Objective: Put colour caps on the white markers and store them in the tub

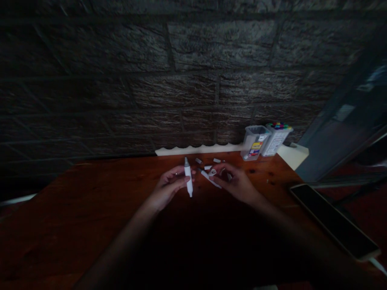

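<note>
My left hand (169,186) is closed around a white marker (188,177) and holds it upright over the wooden table (90,209). My right hand (234,182) pinches a second white marker (209,177), which slants down toward the left, with a small white cap (212,172) at its fingertips. A few loose white caps (208,166) lie on the table just behind both hands. The scene is dim and small details are hard to make out.
Two clear plastic tubs stand at the back right: an empty one (254,143) and one full of coloured markers (276,139). A dark phone (332,219) lies at the right edge. A dark stone wall (181,72) rises behind the table.
</note>
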Available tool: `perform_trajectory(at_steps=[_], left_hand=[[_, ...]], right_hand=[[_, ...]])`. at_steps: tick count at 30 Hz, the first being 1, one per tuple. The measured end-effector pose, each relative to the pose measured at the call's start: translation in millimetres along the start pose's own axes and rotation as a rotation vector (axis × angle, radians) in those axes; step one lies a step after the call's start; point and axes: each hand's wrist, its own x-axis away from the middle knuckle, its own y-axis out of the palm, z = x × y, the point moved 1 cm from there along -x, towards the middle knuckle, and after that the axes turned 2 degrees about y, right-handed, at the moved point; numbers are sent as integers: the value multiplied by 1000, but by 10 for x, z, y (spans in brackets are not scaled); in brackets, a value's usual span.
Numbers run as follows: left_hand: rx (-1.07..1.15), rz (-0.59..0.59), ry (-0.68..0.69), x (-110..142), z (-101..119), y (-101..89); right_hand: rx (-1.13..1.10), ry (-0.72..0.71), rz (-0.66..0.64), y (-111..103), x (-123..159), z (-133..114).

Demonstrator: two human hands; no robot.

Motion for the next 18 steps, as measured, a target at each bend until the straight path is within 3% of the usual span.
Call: perform_trajectory(at_steps=[6,8,11,15,18], left_hand=[[41,169,42,-54,8,-54],[56,211,48,-71,12,-65],[81,250,60,-92,12,-76],[104,302,68,-111,-4,-94],[95,303,60,-118,-27,-106]], right_hand=[[371,-79,-236,314,114,157],[431,-86,-258,341,133,164],[461,-90,-229,228,103,174],[604,-70,-71,-26,-66,280],[736,-103,-37,-73,-221,396]])
